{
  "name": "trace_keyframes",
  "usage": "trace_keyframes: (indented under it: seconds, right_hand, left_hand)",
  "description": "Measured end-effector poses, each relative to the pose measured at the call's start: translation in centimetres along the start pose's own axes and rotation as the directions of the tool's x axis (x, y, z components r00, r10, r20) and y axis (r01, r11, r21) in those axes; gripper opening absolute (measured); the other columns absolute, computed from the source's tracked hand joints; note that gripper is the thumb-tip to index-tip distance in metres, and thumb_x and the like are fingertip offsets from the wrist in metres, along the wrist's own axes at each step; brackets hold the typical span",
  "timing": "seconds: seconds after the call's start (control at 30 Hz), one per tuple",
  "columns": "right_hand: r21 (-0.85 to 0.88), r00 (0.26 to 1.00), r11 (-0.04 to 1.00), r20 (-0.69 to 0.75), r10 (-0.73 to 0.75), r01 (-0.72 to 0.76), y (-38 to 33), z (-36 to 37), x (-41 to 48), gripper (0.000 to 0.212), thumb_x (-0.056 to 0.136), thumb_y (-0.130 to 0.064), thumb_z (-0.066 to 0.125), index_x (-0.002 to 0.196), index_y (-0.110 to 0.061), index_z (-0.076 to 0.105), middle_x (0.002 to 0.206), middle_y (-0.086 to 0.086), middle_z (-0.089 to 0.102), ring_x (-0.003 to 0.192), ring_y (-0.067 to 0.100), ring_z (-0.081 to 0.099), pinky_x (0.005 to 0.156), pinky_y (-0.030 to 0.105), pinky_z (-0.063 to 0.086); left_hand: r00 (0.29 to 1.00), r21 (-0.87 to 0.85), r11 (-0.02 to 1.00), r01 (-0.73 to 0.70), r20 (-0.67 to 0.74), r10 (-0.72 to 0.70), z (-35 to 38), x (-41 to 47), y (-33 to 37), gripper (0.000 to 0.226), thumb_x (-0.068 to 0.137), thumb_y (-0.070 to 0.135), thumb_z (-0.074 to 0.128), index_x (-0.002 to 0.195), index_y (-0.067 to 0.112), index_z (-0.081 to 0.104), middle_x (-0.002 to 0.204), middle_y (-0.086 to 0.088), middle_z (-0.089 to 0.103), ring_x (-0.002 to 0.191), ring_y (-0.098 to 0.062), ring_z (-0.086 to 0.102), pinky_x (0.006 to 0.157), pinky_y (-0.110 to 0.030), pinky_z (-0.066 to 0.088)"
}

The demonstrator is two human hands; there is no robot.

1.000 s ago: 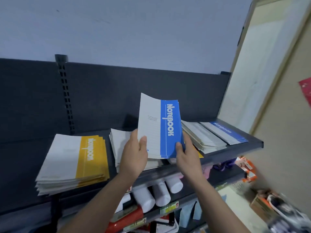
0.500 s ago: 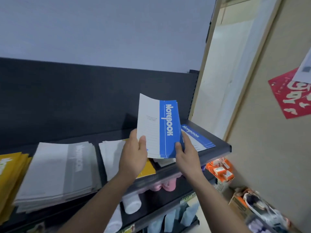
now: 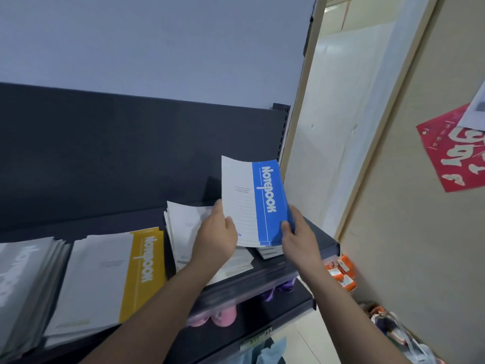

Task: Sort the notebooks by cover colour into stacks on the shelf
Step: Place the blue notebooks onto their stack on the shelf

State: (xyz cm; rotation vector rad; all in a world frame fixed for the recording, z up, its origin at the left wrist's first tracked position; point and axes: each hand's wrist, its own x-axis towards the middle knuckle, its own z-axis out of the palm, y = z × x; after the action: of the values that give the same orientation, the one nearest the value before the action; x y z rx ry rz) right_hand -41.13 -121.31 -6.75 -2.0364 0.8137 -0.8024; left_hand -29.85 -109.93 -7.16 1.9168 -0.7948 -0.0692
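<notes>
Held blue notebooks (image 3: 262, 200) have shifted rightward along the shelf (image 3: 275, 271) since half a second ago; they now stand upright over its right end and cover the blue cover that lay there. The left hand (image 3: 217, 237) pinches their lower left edge, thumb on the white half, and the right hand (image 3: 299, 237) pinches the lower right corner, thumb on the blue band, fingers behind. Below the left hand lies a loose pale pile (image 3: 183, 227); left of it sit a yellow stack (image 3: 141, 269) and, at the frame's edge, a grey stack (image 3: 23, 279).

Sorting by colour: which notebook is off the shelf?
The blue notebook, gripped by left hand and right hand; yellow stack and grey stack lie flat.
</notes>
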Motion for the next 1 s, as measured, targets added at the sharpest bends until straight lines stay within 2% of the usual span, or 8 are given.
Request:
trace_keyframes:
  seconds: [0.1,0.23,0.4,0.47,0.53,0.73,0.9,1.0]
  right_hand:
    - [-0.056,1.000,0.998,-0.020,0.023,-0.024,1.7,-0.2,3.0,0.039,0.102,-0.018,0.035,0.139,-0.027,0.038,0.108,-0.005,0.058,0.086,0.012,0.052,0.080,0.035,0.045]
    - [-0.149,0.998,0.987,0.001,0.062,-0.061,4.2,-0.6,6.2,0.035,0.101,-0.021,0.037,0.136,-0.028,0.038,0.100,-0.007,0.054,0.090,0.016,0.059,0.080,0.040,0.053]
    - [-0.301,0.989,0.949,0.085,0.123,-0.092,7.3,-0.8,8.9,0.036,0.100,-0.021,0.038,0.136,-0.024,0.040,0.118,0.005,0.064,0.101,0.024,0.061,0.086,0.042,0.052]
    - [-0.372,0.981,0.925,0.136,0.138,-0.078,8.2,-0.9,9.7,0.039,0.099,-0.018,0.037,0.139,-0.020,0.041,0.125,0.008,0.061,0.109,0.027,0.058,0.088,0.036,0.048]
    - [-0.454,0.974,0.890,0.187,0.132,-0.033,8.9,-1.1,10.4,0.041,0.099,-0.016,0.037,0.139,-0.014,0.042,0.132,0.011,0.057,0.119,0.030,0.052,0.094,0.037,0.043]
    - [-0.644,0.961,0.750,0.274,0.045,0.149,10.4,-1.5,11.6,0.028,0.096,-0.019,0.038,0.116,-0.010,0.055,0.121,0.011,0.060,0.113,0.032,0.050,0.088,0.036,0.042]
    - [-0.674,0.951,0.706,0.310,0.002,0.219,11.2,-1.9,11.8,0.033,0.098,-0.027,0.036,0.117,-0.010,0.058,0.123,0.013,0.055,0.117,0.031,0.043,0.092,0.036,0.040]
    - [-0.675,0.944,0.692,0.329,-0.025,0.254,11.2,-1.9,11.9,0.032,0.097,-0.027,0.039,0.117,-0.010,0.058,0.123,0.012,0.054,0.116,0.031,0.044,0.092,0.037,0.040]
  left_hand:
    - [0.998,0.080,0.997,0.003,0.060,-0.008,2.0,2.0,-0.1,0.035,0.099,0.013,0.034,0.133,0.011,0.038,0.120,-0.007,0.061,0.102,-0.025,0.058,0.085,-0.038,0.049]
    - [0.984,0.190,0.981,0.040,0.163,-0.072,4.3,4.1,-0.1,0.045,0.100,0.018,0.038,0.141,0.004,0.028,0.129,-0.011,0.057,0.114,-0.026,0.056,0.094,-0.038,0.046]
    - [0.946,0.314,0.945,0.086,0.272,-0.177,6.7,5.1,0.8,0.071,0.100,0.020,0.043,0.152,0.003,-0.002,0.130,-0.010,0.057,0.108,-0.023,0.057,0.078,-0.027,0.040]
    - [0.933,0.391,0.916,0.086,0.291,-0.212,7.5,5.6,0.8,0.069,0.098,0.021,0.045,0.150,0.001,0.004,0.119,-0.011,0.061,0.096,-0.022,0.058,0.073,-0.029,0.043]
    - [0.924,0.458,0.884,0.095,0.290,-0.250,8.2,5.9,0.9,0.065,0.097,0.021,0.048,0.147,-0.003,0.014,0.116,-0.012,0.061,0.095,-0.023,0.058,0.071,-0.029,0.042]
    - [0.908,0.577,0.806,0.136,0.253,-0.335,9.5,6.1,1.0,0.039,0.092,0.020,0.055,0.123,-0.001,0.044,0.111,-0.011,0.061,0.083,-0.019,0.052,0.068,-0.027,0.042]
    - [0.897,0.694,0.712,0.101,0.247,-0.367,9.9,6.0,1.3,0.030,0.091,0.025,0.055,0.113,0.005,0.059,0.111,-0.009,0.063,0.095,-0.022,0.060,0.076,-0.029,0.049]
    - [0.906,0.759,0.645,0.086,0.210,-0.368,10.1,5.9,1.6,0.029,0.092,0.029,0.054,0.111,0.007,0.061,0.107,-0.007,0.063,0.095,-0.021,0.060,0.072,-0.029,0.048]
